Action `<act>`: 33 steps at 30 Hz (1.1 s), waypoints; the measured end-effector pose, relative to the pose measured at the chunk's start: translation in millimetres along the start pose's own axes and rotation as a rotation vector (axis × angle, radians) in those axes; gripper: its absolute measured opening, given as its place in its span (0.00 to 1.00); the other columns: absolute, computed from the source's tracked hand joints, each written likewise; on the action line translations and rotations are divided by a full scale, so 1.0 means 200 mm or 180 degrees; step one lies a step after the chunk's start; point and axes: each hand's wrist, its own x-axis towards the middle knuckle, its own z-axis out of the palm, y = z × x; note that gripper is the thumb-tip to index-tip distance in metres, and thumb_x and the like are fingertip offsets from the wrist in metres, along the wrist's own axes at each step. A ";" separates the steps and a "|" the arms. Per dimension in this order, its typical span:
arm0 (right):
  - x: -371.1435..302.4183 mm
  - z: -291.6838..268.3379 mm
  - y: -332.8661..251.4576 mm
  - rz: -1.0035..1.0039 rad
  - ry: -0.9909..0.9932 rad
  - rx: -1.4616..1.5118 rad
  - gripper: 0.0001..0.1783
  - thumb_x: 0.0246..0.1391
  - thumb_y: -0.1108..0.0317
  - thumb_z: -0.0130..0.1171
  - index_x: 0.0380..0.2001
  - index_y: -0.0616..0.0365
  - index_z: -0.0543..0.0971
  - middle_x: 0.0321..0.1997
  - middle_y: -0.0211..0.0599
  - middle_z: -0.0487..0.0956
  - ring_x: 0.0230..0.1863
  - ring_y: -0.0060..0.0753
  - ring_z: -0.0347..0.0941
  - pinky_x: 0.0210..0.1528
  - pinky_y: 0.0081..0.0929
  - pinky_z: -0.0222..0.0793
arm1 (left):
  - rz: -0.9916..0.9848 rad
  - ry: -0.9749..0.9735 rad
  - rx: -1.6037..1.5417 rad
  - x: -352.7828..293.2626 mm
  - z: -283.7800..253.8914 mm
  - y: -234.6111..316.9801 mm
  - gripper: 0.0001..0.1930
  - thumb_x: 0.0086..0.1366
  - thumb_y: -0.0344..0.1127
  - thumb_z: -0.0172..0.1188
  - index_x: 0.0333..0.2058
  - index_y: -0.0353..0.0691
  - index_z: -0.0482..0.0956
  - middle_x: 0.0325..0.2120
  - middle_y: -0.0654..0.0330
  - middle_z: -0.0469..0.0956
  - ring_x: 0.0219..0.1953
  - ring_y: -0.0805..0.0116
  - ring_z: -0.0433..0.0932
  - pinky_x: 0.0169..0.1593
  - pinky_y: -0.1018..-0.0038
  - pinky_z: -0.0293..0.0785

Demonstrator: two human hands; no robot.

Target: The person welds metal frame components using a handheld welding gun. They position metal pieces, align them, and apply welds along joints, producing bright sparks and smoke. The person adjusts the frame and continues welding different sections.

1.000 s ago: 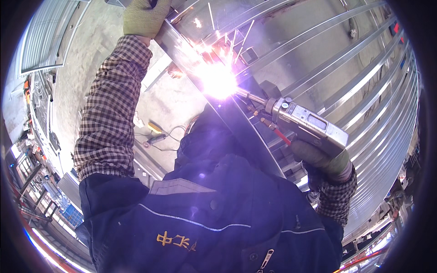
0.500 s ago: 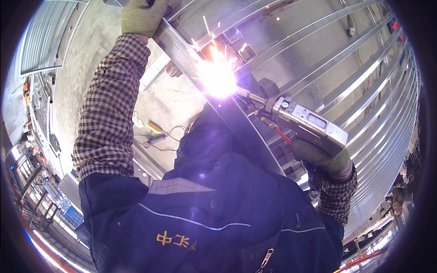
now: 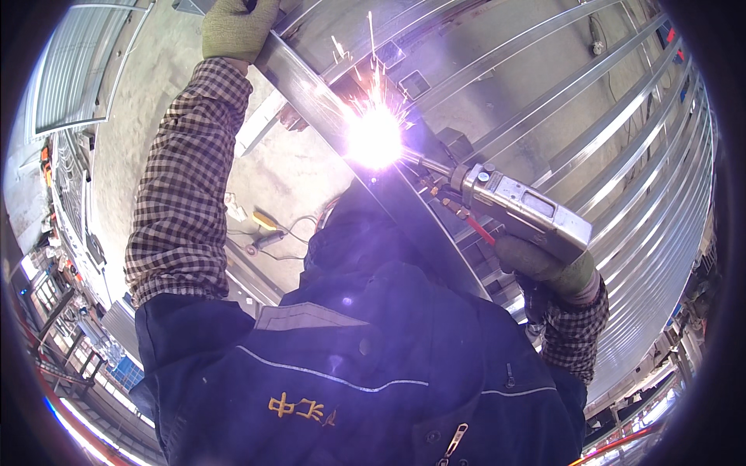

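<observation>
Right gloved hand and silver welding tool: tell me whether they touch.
Touching. The head view shows the right hand gripping the silver welding tool from below, the glove right up against its boxy body.

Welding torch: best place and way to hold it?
Likely the rear underside of the welding torch, from the picture's lower right, where the right grip holds it: the slim nozzle points up-left into the bright arc, and the red hose runs along the lower-left side.
</observation>
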 end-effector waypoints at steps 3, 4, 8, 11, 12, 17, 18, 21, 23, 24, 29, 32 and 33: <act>-0.01 0.00 -0.01 0.0069 0.0001 -0.0016 0.26 0.61 0.78 0.75 0.62 0.63 0.83 0.45 0.35 0.88 0.42 0.24 0.83 0.42 0.23 0.80 | 0.0277 0.0458 -0.0725 0.00 0.03 0.00 0.07 0.79 0.34 0.62 0.42 0.40 0.86 0.26 0.73 0.79 0.27 0.81 0.74 0.31 0.76 0.72; -0.01 0.00 -0.01 0.0116 0.0045 -0.0022 0.26 0.61 0.78 0.74 0.63 0.63 0.83 0.45 0.35 0.88 0.42 0.24 0.84 0.42 0.23 0.80 | 0.0153 0.0314 -0.0573 0.00 0.03 0.00 0.07 0.79 0.34 0.62 0.41 0.40 0.85 0.26 0.73 0.79 0.28 0.81 0.74 0.32 0.76 0.73; 0.00 0.02 0.04 -0.0201 -0.0002 0.0171 0.28 0.61 0.79 0.73 0.64 0.62 0.82 0.47 0.36 0.88 0.43 0.25 0.84 0.42 0.24 0.81 | -0.0284 -0.0068 -0.0380 0.00 -0.01 0.00 0.06 0.79 0.34 0.62 0.40 0.41 0.85 0.28 0.73 0.81 0.29 0.80 0.76 0.33 0.77 0.73; -0.01 0.02 0.09 -0.0235 0.0035 0.0647 0.30 0.61 0.80 0.73 0.66 0.63 0.80 0.51 0.37 0.88 0.45 0.26 0.84 0.46 0.25 0.81 | -0.0403 -0.0078 -0.0575 0.01 -0.02 0.01 0.08 0.79 0.36 0.64 0.39 0.42 0.85 0.26 0.74 0.79 0.27 0.82 0.74 0.31 0.77 0.71; -0.02 0.02 0.11 -0.0212 0.0037 0.0819 0.30 0.61 0.80 0.73 0.66 0.63 0.80 0.51 0.37 0.88 0.46 0.26 0.84 0.47 0.25 0.80 | -0.0421 -0.0088 -0.0636 0.02 -0.01 0.02 0.09 0.79 0.39 0.65 0.38 0.42 0.85 0.25 0.75 0.79 0.26 0.83 0.74 0.29 0.78 0.70; -0.02 -0.05 0.13 -0.1167 -0.0267 -0.0732 0.27 0.63 0.75 0.73 0.65 0.63 0.82 0.51 0.34 0.88 0.46 0.23 0.82 0.46 0.24 0.80 | -0.0500 0.0153 -0.0309 0.01 0.01 0.08 0.12 0.79 0.42 0.66 0.36 0.43 0.85 0.25 0.74 0.81 0.24 0.82 0.73 0.28 0.78 0.70; -0.01 -0.06 0.13 -0.1174 -0.0340 -0.0859 0.27 0.64 0.73 0.74 0.65 0.63 0.82 0.51 0.34 0.88 0.46 0.23 0.82 0.47 0.25 0.80 | -0.0461 0.0148 -0.0340 0.01 0.01 0.09 0.13 0.79 0.43 0.65 0.35 0.42 0.85 0.24 0.72 0.81 0.24 0.82 0.74 0.29 0.77 0.71; 0.00 -0.07 0.14 -0.0777 -0.0407 -0.0382 0.27 0.65 0.71 0.74 0.65 0.64 0.82 0.50 0.34 0.88 0.47 0.24 0.82 0.48 0.25 0.80 | -0.0592 0.0172 -0.0206 0.00 0.00 0.11 0.15 0.79 0.44 0.64 0.35 0.41 0.85 0.24 0.71 0.82 0.25 0.82 0.75 0.30 0.77 0.72; 0.01 -0.07 0.15 -0.0630 -0.0314 -0.0249 0.27 0.65 0.71 0.75 0.65 0.64 0.81 0.52 0.36 0.88 0.48 0.25 0.82 0.49 0.26 0.80 | -0.0570 0.0269 0.0044 0.00 -0.01 0.12 0.15 0.80 0.44 0.64 0.35 0.41 0.86 0.24 0.70 0.83 0.25 0.82 0.76 0.30 0.77 0.73; 0.00 -0.06 0.15 -0.0631 -0.0325 -0.0187 0.28 0.64 0.72 0.75 0.65 0.64 0.81 0.54 0.37 0.88 0.49 0.26 0.82 0.50 0.27 0.81 | -0.0510 0.0278 0.0050 0.00 -0.01 0.12 0.15 0.80 0.44 0.64 0.36 0.41 0.86 0.24 0.70 0.83 0.25 0.82 0.76 0.30 0.77 0.73; 0.06 -0.04 0.16 -0.1016 -0.0546 -0.0205 0.28 0.64 0.73 0.75 0.65 0.65 0.81 0.57 0.38 0.87 0.52 0.27 0.82 0.54 0.27 0.80 | -0.0538 0.0195 -0.0384 0.00 -0.02 0.12 0.13 0.79 0.42 0.64 0.37 0.40 0.86 0.25 0.70 0.83 0.26 0.82 0.78 0.31 0.78 0.74; 0.05 -0.03 0.17 -0.0899 -0.0492 0.0027 0.28 0.64 0.73 0.75 0.65 0.65 0.81 0.57 0.38 0.87 0.52 0.26 0.82 0.54 0.27 0.80 | -0.0561 0.0241 -0.0406 0.00 -0.01 0.11 0.13 0.79 0.42 0.65 0.37 0.40 0.85 0.26 0.69 0.84 0.27 0.81 0.79 0.31 0.78 0.75; 0.04 -0.03 0.17 -0.0877 -0.0390 0.0019 0.28 0.64 0.73 0.75 0.65 0.65 0.81 0.57 0.38 0.87 0.52 0.26 0.82 0.55 0.27 0.80 | -0.0557 0.0264 -0.0394 0.00 -0.01 0.11 0.13 0.79 0.42 0.65 0.37 0.40 0.85 0.26 0.69 0.84 0.27 0.81 0.79 0.32 0.79 0.76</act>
